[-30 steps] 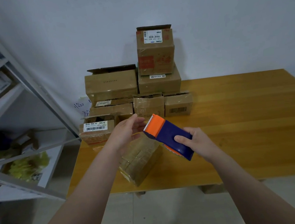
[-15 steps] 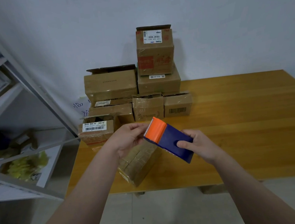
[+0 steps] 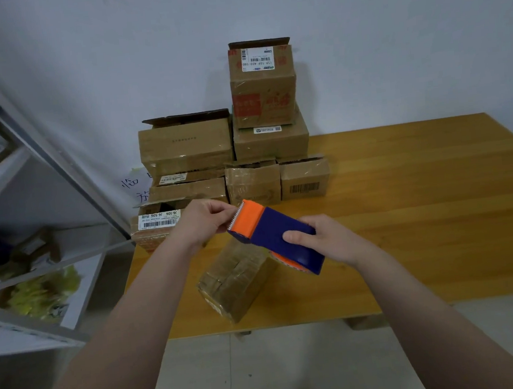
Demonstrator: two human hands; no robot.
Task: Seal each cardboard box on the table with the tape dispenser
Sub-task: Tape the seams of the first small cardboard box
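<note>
Right hand [image 3: 324, 241] grips tape dispenser [image 3: 271, 233] by blue body, just above box [image 3: 238, 282]. Left hand [image 3: 201, 220] pinches its orange toothed end. Box lies on table [image 3: 421, 211]; other boxes [image 3: 185, 144] stacked behind it.

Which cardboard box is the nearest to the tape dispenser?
The lone box turned askew near the front edge of the table, just below the tape dispenser; the other boxes are piled together at the back.
</note>
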